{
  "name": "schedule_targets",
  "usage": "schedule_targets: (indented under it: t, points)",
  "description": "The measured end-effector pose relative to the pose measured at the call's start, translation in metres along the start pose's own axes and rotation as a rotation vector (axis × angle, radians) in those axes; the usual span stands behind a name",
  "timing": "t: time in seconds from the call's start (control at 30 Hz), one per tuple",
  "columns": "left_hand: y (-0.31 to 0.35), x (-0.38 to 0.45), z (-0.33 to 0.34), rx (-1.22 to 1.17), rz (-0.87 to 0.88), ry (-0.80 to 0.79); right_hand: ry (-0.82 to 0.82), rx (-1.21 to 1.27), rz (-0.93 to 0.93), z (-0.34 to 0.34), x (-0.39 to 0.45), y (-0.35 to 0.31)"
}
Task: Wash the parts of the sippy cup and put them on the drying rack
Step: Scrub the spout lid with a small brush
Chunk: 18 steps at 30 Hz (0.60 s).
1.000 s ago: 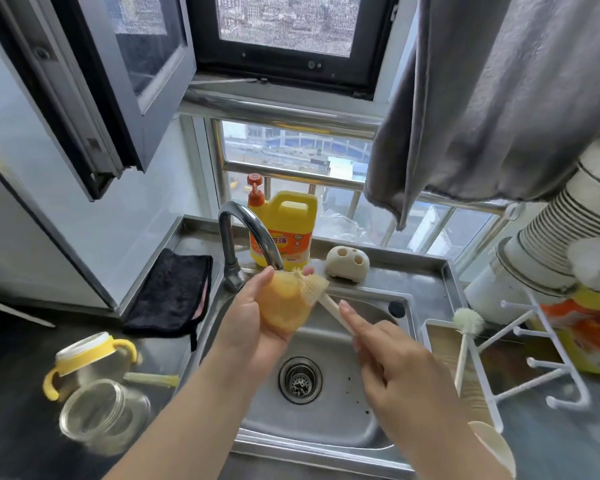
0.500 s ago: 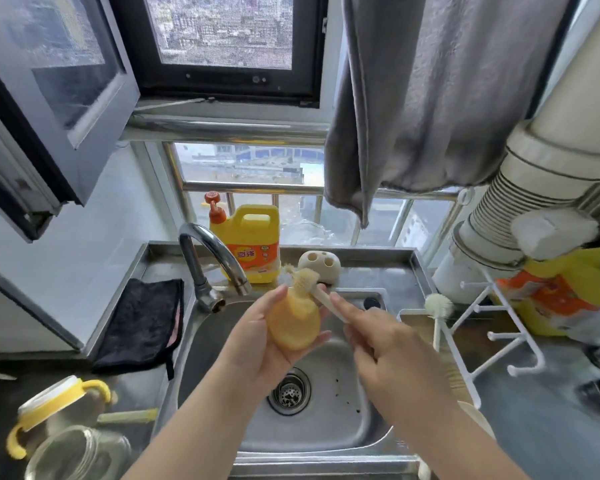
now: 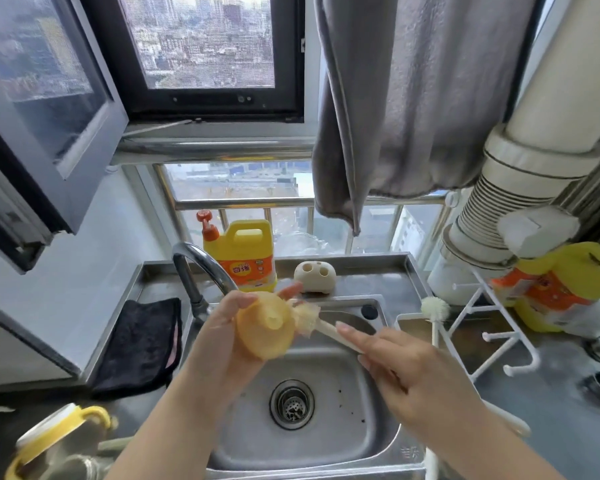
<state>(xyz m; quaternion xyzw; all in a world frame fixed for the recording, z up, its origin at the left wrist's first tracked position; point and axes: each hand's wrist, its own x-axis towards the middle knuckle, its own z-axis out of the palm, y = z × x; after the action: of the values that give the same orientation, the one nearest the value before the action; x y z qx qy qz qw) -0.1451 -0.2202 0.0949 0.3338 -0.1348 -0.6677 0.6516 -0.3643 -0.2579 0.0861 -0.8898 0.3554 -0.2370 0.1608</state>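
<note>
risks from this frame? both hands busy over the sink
1. The left hand holds the yellow cup part mostly by its rim; brushing could knock it into the sink.
2. The right hand holds the brush far from its head, so control may be loose.
3. The drying rack looks light; a hurried placement could tip it.

Home kitchen, steel sink [image 3: 329, 441], dish soap [image 3: 246, 258]

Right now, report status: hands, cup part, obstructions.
Left hand holds yellow cup part over sink. Right hand grips brush, bristles against the part. Faucet close behind; drying rack holds no cup parts.
</note>
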Motion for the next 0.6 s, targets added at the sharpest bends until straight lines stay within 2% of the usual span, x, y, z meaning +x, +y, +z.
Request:
schedule_targets:
  t: [0.2,0.37,0.6]
  points:
    - [-0.008,0.001,0.008,0.018,-0.043,-0.075,0.077,0.063,-0.020,0.006,0.018,-0.008]
    - [-0.001,0.006,0.015,-0.214,0.044,0.045,0.066,0.041,0.040,0.012,-0.008,-0.012]
    - [-0.013,0.015,0.031,-0.294,0.024,0.142,0.092,-0.127,0.097,0.013,0.013,-0.020]
